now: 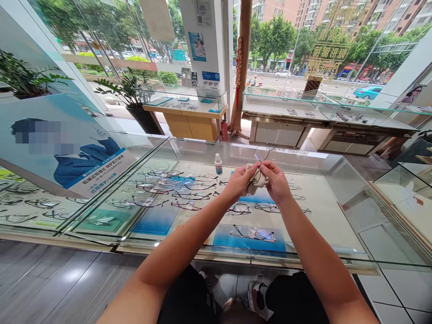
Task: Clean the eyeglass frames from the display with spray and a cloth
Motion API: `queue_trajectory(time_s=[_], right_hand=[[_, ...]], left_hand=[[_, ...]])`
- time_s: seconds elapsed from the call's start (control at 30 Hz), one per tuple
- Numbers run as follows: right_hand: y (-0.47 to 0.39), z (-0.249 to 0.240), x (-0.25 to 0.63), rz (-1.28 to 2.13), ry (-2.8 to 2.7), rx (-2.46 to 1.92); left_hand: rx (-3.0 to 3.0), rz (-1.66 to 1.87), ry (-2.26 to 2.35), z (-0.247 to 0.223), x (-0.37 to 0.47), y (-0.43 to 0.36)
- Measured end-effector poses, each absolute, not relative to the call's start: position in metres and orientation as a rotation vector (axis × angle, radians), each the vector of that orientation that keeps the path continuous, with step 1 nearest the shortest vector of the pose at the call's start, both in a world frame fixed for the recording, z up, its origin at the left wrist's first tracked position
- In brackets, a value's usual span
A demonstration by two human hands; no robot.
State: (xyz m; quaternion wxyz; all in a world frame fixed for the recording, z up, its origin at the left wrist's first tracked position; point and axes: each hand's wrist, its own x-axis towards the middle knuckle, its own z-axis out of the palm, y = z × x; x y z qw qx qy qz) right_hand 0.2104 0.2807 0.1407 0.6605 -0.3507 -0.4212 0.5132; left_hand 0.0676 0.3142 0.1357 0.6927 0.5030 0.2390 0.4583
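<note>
Both hands meet above the glass display case. My left hand (240, 181) is closed on a light beige cloth (258, 177), thumb pressed near its top. From the other side my right hand (276, 181) is closed, with fingers pinched at a pair of thin-framed glasses (262, 153) that stands up above the fingertips. The cloth lies bunched between the two hands, around the lower part of the glasses. A small white bottle (218, 164) stands upright on the glass, left of my hands.
Rows of glasses (191, 195) lie inside the display case (324, 202). A large poster board (64, 144) stands on the left. Beyond are a potted plant (138, 105), more glass cases (286, 108) and a wooden post (241, 67).
</note>
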Motion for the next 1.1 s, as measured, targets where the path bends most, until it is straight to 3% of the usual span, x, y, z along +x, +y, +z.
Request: queue_trajectory(time_s=[1.1], right_hand=[[0.285,0.143,0.219,1.003,-0.932,-0.893]], left_hand=[[1.256,0.834,0.379,0.135,0.056,0.316]])
